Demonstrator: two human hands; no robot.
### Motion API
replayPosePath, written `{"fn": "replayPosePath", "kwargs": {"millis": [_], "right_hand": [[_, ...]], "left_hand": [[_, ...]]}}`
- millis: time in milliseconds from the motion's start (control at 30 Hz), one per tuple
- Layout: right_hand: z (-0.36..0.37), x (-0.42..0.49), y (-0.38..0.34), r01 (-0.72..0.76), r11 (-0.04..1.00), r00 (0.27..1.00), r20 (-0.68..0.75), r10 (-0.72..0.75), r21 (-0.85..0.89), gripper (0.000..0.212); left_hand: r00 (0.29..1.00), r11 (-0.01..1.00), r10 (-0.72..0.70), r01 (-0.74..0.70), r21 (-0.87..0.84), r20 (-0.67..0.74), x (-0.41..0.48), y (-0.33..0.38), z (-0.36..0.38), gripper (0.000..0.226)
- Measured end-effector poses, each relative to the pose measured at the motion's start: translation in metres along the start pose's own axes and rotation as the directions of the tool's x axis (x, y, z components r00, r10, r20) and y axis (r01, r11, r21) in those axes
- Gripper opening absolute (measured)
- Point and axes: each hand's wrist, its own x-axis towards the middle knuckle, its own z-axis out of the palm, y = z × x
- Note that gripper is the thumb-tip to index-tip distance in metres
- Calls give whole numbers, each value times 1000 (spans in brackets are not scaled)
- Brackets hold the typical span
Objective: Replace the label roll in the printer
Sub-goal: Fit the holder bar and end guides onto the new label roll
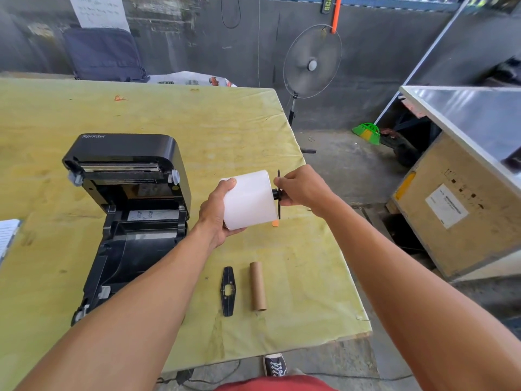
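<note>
The label roll (249, 200) gripped by the left hand (215, 213) is smooth matt white paper, the spindle (278, 194) pinched by the right hand (301, 189) black plastic, and below the grip a matt brown cardboard core (258, 286) lies on the worn, wood-grained table (197, 131).

Bright, even daylight — sharp, edges fisheye-bent.

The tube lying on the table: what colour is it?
The tube is brown; head view shows it.

Warehouse workshop: concrete floor (346, 170), wooden crate (451, 210).
</note>
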Motion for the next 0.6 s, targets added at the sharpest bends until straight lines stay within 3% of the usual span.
{"fn": "replayPosePath", "kwargs": {"millis": [100,233,467,600], "right_hand": [[-2,2,2,-6,999,999,48,4,48,13],[-5,1,8,4,996,998,61,-9,87,28],[-11,-1,20,39,979,993,100,-60,201,18],[-11,-4,26,79,984,985,137,-101,158,15]], "left_hand": [[1000,1000,7,-7,3,18,0,2,-1,56],[1000,1000,5,-6,14,26,0,1,-3,55],[999,1000,3,-4,28,33,-1,-1,-3,61],[999,999,-2,1,32,34,-3,-2,0,63]]}}
